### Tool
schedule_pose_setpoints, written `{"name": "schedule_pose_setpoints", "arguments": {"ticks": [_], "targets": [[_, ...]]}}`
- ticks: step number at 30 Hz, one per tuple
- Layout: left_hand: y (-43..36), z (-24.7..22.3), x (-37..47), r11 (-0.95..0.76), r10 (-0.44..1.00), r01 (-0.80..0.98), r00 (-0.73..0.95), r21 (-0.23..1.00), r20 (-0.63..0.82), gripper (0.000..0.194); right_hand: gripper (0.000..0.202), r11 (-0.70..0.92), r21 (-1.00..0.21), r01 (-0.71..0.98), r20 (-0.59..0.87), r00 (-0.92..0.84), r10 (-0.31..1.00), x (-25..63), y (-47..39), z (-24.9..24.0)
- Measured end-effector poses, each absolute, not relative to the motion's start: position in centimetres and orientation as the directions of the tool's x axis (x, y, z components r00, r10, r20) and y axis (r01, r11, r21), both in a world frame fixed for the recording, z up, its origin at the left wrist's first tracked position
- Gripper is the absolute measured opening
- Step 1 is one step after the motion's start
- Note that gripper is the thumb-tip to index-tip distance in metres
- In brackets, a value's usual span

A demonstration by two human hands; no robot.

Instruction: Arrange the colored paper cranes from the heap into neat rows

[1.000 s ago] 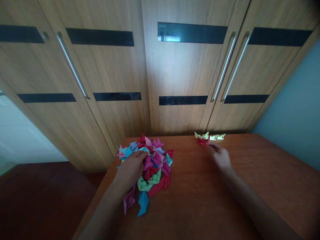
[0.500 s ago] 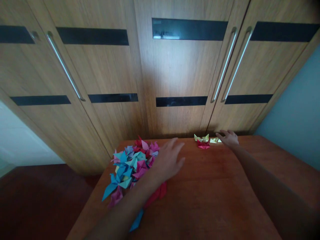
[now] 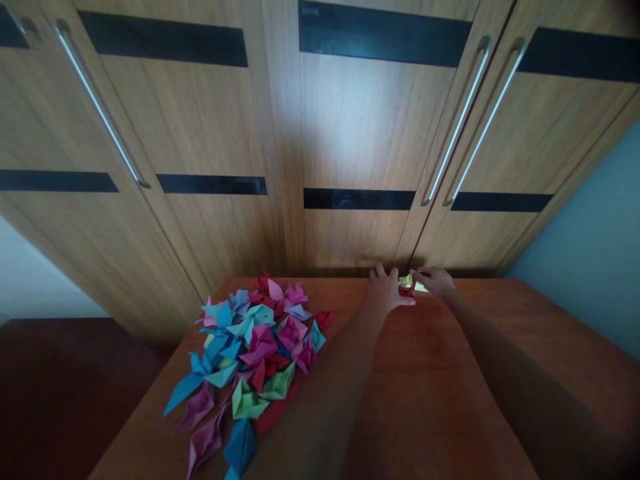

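At the far edge of the table, my left hand [image 3: 384,291] is open, its fingers and thumb spread at the left side of a red folded-paper origami piece [image 3: 407,292]. Just right of it, my right hand [image 3: 437,281] reaches in with its fingers bent together at a yellow origami piece [image 3: 421,287]. The hands partly hide these small pieces. To the left lies a large loose heap of origami pieces [image 3: 263,343] in blue, pink, red, purple and teal. Green origami pieces [image 3: 249,400] rest at its near side, and a blue one [image 3: 241,443] lies closest to me.
The reddish-brown wooden table [image 3: 425,387] stands close against a wardrobe [image 3: 355,127] with black strips and long metal handles [image 3: 457,123]. A pale blue wall [image 3: 595,247] is on the right. Dark floor [image 3: 75,393] shows at the left.
My left hand has moved right from beside the heap to the small red and yellow pieces. My right hand has shifted slightly left, nearer to it. The view has tilted a little.
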State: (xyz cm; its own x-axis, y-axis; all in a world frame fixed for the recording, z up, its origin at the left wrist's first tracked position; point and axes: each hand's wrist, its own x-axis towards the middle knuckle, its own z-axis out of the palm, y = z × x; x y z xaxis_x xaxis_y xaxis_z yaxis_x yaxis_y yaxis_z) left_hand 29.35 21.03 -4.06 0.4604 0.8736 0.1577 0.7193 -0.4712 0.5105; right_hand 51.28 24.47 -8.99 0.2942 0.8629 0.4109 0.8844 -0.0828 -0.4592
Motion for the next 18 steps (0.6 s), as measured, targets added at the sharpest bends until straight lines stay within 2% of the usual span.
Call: {"name": "schedule_pose_setpoints", "arguments": {"ticks": [4,8,15,18], "targets": [[21.1,-4.8,29.4,-0.473,0.87,0.724,0.474,0.502,0.137,0.089,0.032,-0.052,-0.435,0.899,0.345,0.219,0.913,49.7,24.4,-9.0],[20.2,-5.5,29.1,-0.506,0.851,0.702,0.5,0.5,0.16,0.074,0.029,0.001,-0.461,0.887,0.34,0.176,0.924,48.0,22.8,-8.7],[17.1,-6.4,27.8,-0.536,0.834,0.64,0.504,0.551,0.226,0.039,0.025,0.053,-0.616,0.786,0.367,0.227,0.902,45.1,17.8,-8.6],[15.2,-6.7,26.8,-0.549,0.824,0.592,0.5,0.59,0.266,0.034,0.02,0.043,-0.705,0.708,0.365,0.31,0.878,43.8,15.4,-9.0]]}}
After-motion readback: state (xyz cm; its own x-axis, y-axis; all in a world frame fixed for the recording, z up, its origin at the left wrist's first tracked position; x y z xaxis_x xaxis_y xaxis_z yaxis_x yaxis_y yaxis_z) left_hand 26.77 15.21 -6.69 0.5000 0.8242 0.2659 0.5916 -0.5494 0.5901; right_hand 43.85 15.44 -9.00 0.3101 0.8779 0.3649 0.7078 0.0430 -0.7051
